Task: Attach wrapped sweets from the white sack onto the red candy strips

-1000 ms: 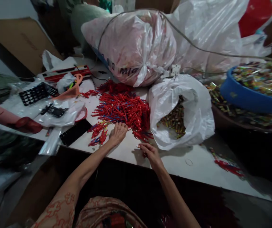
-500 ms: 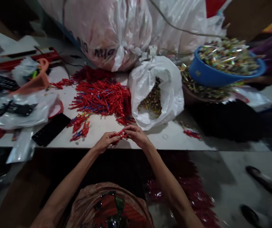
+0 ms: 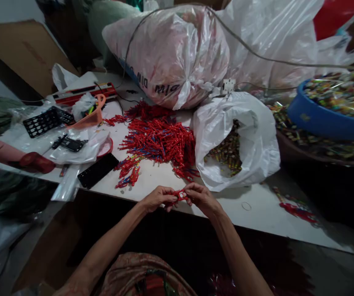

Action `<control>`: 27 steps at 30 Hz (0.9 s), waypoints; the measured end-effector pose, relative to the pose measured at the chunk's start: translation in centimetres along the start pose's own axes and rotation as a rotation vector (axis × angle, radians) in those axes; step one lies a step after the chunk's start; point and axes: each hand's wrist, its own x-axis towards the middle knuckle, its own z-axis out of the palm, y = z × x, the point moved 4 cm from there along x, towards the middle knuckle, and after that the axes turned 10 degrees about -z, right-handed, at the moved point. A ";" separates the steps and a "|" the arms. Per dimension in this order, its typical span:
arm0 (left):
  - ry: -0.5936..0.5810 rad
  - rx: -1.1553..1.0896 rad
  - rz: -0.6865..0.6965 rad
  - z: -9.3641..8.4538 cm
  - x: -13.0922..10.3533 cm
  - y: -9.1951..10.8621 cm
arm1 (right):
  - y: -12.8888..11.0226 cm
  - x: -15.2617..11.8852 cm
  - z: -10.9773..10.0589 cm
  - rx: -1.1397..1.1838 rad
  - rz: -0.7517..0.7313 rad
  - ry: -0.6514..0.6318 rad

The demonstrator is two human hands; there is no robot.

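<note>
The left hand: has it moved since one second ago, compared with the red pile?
Yes. The left hand has come back from the red pile to the table's near edge, meeting the right hand on a small red piece.

Left hand (image 3: pixel 157 198), right hand (image 3: pixel 202 198) together, fingers pinched, forearms converging

Left hand (image 3: pixel 156 199) and right hand (image 3: pixel 202 198) meet at bench (image 3: pixel 257 213) edge, both pinching small red bundle (image 3: pixel 179 195). Red stick pile (image 3: pixel 161 142) beyond on bench. Open white bag (image 3: pixel 251 139) just right of pile. Blue basin (image 3: pixel 322 119) far right.
</note>
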 end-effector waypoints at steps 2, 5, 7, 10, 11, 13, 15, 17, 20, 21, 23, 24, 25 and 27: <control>-0.044 0.024 -0.006 0.0 -0.2 0.0 | -0.3 -0.1 0.2 -0.044 -0.022 -0.023; 0.042 0.128 -0.003 -0.5 -0.7 0.0 | -0.8 -0.3 1.0 -0.187 -0.126 0.019; 0.186 0.211 0.015 -1.2 -1.0 0.1 | -0.9 -0.2 1.9 -0.303 -0.209 0.088; 0.314 0.327 0.044 -2.5 -1.5 0.5 | -0.1 0.3 3.4 -0.372 -0.255 0.147; 0.335 0.377 0.053 -3.1 -1.8 0.7 | 0.2 0.6 3.6 -0.375 -0.251 0.147; 0.423 0.508 0.072 -4.9 -2.8 1.4 | 0.0 1.2 3.1 -0.407 -0.268 0.162; 0.657 0.694 0.119 -7.6 -4.6 2.6 | -1.7 1.6 1.1 -0.506 -0.342 0.257; 1.027 0.957 0.202 -10.3 -6.8 4.3 | -4.6 2.1 -2.0 -0.717 -0.406 0.426; 1.290 1.294 0.427 -11.1 -7.2 6.4 | -8.7 4.0 -6.5 -1.196 -0.268 0.609; 1.241 1.377 0.487 -10.5 -6.0 6.6 | -9.5 5.0 -7.6 -1.339 -0.154 0.604; 1.011 1.515 0.539 -8.1 -2.2 6.4 | -10.0 7.1 -8.7 -1.544 0.062 0.529; 0.874 1.580 0.536 -6.4 0.0 6.0 | -10.0 8.0 -8.9 -1.603 0.129 0.494; 0.763 1.636 0.518 -4.7 2.2 5.5 | -9.7 8.8 -9.0 -1.640 0.167 0.471; 0.649 1.731 0.460 -1.7 5.8 4.4 | -9.0 9.5 -8.9 -1.670 0.171 0.459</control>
